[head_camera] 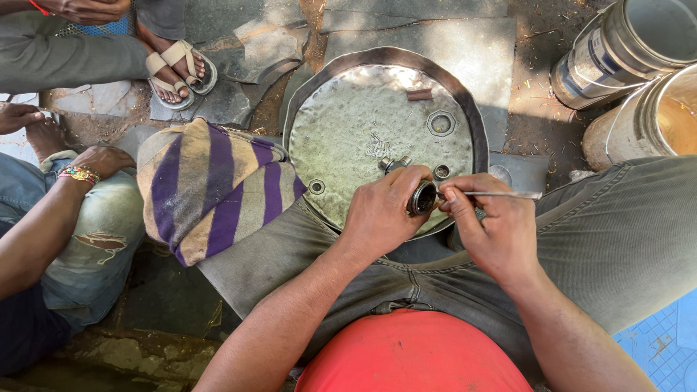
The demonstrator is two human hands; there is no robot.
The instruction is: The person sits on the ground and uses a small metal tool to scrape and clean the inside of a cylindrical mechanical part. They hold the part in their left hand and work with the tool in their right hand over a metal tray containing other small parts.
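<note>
Left hand (381, 214) clamped around small dark round metal bearing-like ring (422, 197) above dented round metal tray (341, 131), right hand (494, 229) pinching thin metal rod (501, 194) at ring mouth; likely slippage, dropping ring among loose small parts.

Outdoor ground of broken grey stone slabs (406, 33) and bare reddish dirt (537, 87), lit by sun with soft patches of shade. At one and two o'clock stand two large metal drums (639, 51), one with pale liquid inside. At four o'clock lies a corner of blue tiled flooring (664, 337). At seven o'clock the stone looks damp and mossy (145, 341)
</note>
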